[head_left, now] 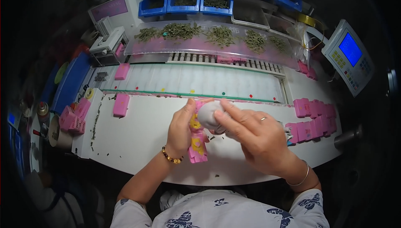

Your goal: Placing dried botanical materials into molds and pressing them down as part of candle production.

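Observation:
In front of my chest, my left hand (181,130) is closed around a pink mould-like block (198,155) with yellow patches on its face. The block stands nearly upright, its lower end sticking out below my fingers. My right hand (259,138) grips a smooth, rounded grey piece (208,115) and holds it against the block's upper part. The grey piece hides that part of the block, and its own underside cannot be seen. Small dark crumbs lie on the white table (142,144) beneath my hands.
Pink blocks (315,127) stand in rows at the right, beside a keypad console with a blue screen (350,49). Single pink blocks (121,105) lie left. A pale conveyor belt (200,79) crosses ahead. Behind it, a clear tray (144,49) bears small green pieces, below blue bins (153,11).

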Demonstrator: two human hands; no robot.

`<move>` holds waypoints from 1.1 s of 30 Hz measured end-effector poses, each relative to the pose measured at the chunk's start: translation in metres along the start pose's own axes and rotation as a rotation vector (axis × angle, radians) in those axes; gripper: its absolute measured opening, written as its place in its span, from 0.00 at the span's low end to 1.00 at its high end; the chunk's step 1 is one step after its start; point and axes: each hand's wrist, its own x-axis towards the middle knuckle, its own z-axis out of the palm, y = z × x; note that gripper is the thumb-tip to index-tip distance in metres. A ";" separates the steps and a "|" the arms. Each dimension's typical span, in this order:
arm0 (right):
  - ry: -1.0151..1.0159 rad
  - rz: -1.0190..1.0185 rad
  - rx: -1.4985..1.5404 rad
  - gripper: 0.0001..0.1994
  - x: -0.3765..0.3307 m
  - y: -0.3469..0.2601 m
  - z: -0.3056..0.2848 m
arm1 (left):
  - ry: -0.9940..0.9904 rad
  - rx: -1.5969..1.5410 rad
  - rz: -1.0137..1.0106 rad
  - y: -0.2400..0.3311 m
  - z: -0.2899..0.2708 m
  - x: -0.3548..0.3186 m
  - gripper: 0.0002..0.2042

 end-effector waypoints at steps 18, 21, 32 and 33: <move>-0.433 0.198 -0.087 0.29 -0.039 -0.001 0.013 | 0.299 -0.061 0.516 0.010 -0.021 0.005 0.27; -0.244 0.219 0.020 0.28 -0.027 -0.008 0.023 | 0.299 -0.231 0.323 0.007 -0.019 0.006 0.30; 0.386 -0.042 0.205 0.12 -0.013 -0.009 0.053 | 0.165 0.124 0.439 -0.017 0.004 0.001 0.17; 0.409 -0.042 0.129 0.13 -0.015 -0.005 0.053 | 0.160 0.122 0.435 -0.012 0.008 -0.004 0.17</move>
